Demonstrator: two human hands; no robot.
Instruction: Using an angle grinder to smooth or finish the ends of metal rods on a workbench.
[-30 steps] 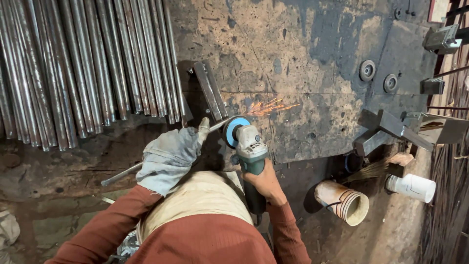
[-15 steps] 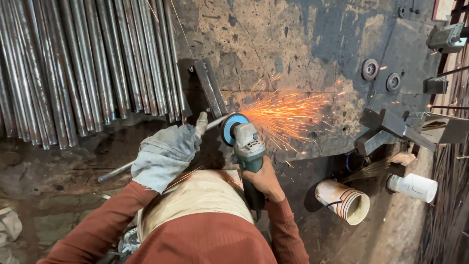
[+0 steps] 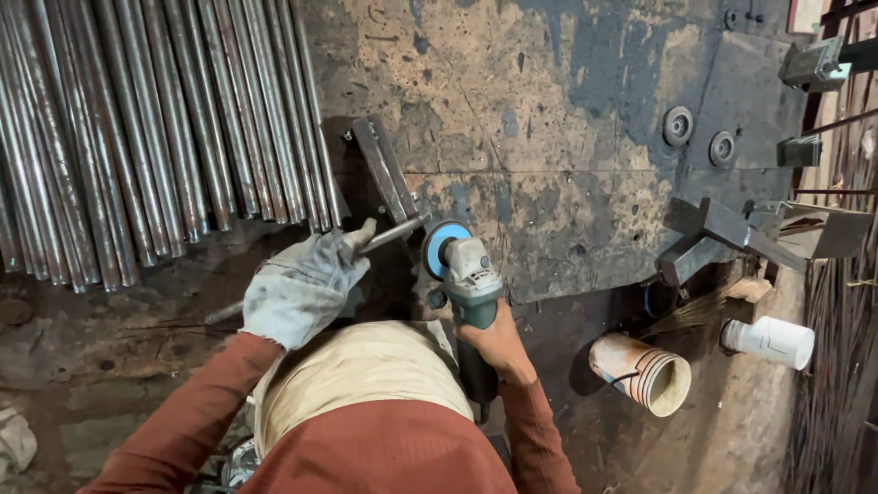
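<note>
Item: thin steel rod [image 3: 389,235], lying at a slant over the near edge of the steel tabletop [image 3: 549,110], its tip just beside the blue disc of the angle grinder [image 3: 462,270]. Judged to be laid so that the plate supports it close to the disc.

Left hand [image 3: 297,288]: in a grey work glove, fingers closed around the rod short of its tip, arm bent in from the left, apparently steadying the stock.

Right hand [image 3: 498,340]: bare, wrapped tight about the grinder's dark body behind the head, wrist straight, disc turned toward the rod end. No sparks show.

Surroundings: flat bar [image 3: 384,169] leaning on the tabletop beside the rod; bundle of long rods [image 3: 155,119] at left; two round washers [image 3: 695,135] on the plate; angle bracket [image 3: 722,233] at its right edge; striped paper cup [image 3: 640,373] and white container [image 3: 770,340] on their sides, lower right.
</note>
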